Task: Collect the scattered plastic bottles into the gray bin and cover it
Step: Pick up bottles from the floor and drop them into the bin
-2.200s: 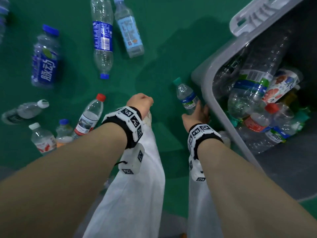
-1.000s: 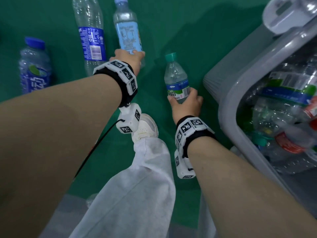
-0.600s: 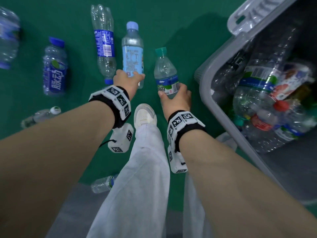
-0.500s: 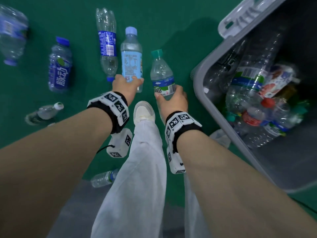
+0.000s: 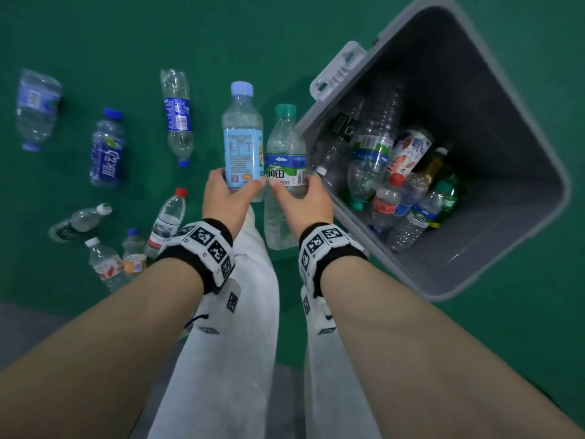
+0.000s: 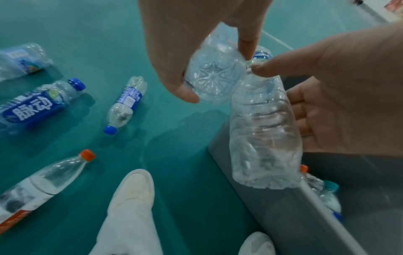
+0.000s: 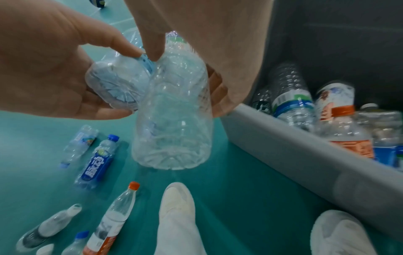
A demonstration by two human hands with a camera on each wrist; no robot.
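Green floor lies under everything, and you hold two bottles up off it, side by side and touching, just left of the gray bin. Your left hand grips the light-blue-labelled bottle low on its body, thumb on one side and fingers curled round the base. Your right hand grips the green-capped bottle at its label, fingers wrapped round the clear body, the lower half hanging below your hand. Both bottles point cap-away from you.

The bin stands open, its near rim close to your right hand, and its floor already holds a pile of bottles lying against one another. A latch handle sticks out from its far corner.

On the floor to your left, well apart from the bin, lie more bottles: a dark-blue-labelled bottle, a long clear bottle with a blue cap, a crumpled one at the far left, a red-capped bottle by your left wrist, and a small cluster nearer you. Your white trouser legs and a white shoe show below.
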